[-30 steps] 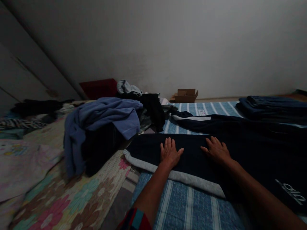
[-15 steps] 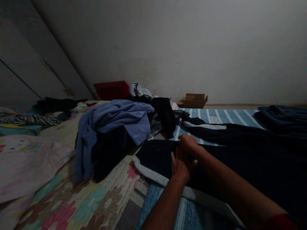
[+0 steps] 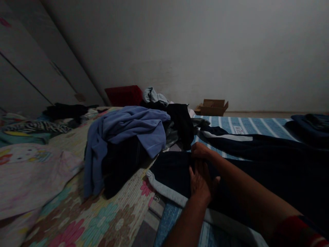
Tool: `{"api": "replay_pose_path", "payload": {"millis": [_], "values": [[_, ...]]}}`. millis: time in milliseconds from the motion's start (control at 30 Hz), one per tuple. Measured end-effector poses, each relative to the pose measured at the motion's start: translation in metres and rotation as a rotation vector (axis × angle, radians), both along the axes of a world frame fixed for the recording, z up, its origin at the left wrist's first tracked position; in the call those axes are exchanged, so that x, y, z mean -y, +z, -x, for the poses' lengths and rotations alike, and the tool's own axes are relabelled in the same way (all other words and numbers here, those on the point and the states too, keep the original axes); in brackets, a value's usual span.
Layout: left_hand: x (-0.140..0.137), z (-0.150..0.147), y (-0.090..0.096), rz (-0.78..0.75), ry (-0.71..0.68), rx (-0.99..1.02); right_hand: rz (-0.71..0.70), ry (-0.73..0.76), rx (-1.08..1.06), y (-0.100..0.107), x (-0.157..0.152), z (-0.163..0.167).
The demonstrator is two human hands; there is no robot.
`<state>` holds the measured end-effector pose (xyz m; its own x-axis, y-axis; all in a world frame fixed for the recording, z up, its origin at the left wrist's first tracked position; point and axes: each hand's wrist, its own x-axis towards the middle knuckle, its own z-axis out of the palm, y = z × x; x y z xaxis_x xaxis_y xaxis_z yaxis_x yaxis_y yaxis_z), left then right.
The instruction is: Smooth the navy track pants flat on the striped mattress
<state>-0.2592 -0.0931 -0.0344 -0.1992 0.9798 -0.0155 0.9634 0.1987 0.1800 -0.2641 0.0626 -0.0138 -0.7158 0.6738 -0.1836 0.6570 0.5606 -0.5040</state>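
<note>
Navy trousers [image 3: 171, 168] with a pale grey side stripe lie spread out in front of me, running off to the right. My left hand [image 3: 202, 180] rests on them with its fingers stretched out and the thumb apart. Just beyond its fingertips, my right hand [image 3: 200, 151] is curled at the trousers' far edge, its fingers bent around the cloth; the fingertips are partly hidden. My right forearm crosses over the dark fabric. Behind lies another dark piece of clothing [image 3: 267, 144] with a white stripe.
A blue sweatshirt [image 3: 133, 123] is heaped with dark clothes at centre left. A pink top [image 3: 38, 178] lies at the left on the flowered sheet [image 3: 102, 219]. Folded dark clothes [image 3: 308, 123] sit at the far right; a cardboard box [image 3: 213, 108] and a red box [image 3: 123, 96] stand by the wall.
The view has turned slightly left, so things sit farther right in the picture. My right hand has slid a little left along the trousers' edge; my left hand stays flat on them.
</note>
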Motion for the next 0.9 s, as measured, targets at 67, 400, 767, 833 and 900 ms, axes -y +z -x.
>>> {"api": "replay_pose_path", "payload": {"millis": [67,400,767,833,900], "values": [[0.0,-0.001,0.0,-0.008,0.005,-0.018,0.023,0.015,-0.022,-0.002,0.0,-0.003],[-0.001,-0.001,-0.009,-0.035,0.045,-0.079,-0.022,-0.015,-0.131,-0.009,0.002,-0.004],[-0.011,0.002,-0.008,-0.003,0.069,-0.123,0.023,0.015,-0.069,0.006,-0.01,-0.04],[-0.012,0.002,-0.008,0.004,0.076,-0.11,0.057,0.027,-0.034,0.009,-0.019,-0.058],[-0.012,0.002,-0.008,-0.004,0.075,-0.107,0.076,0.03,0.001,0.011,-0.027,-0.075]]}}
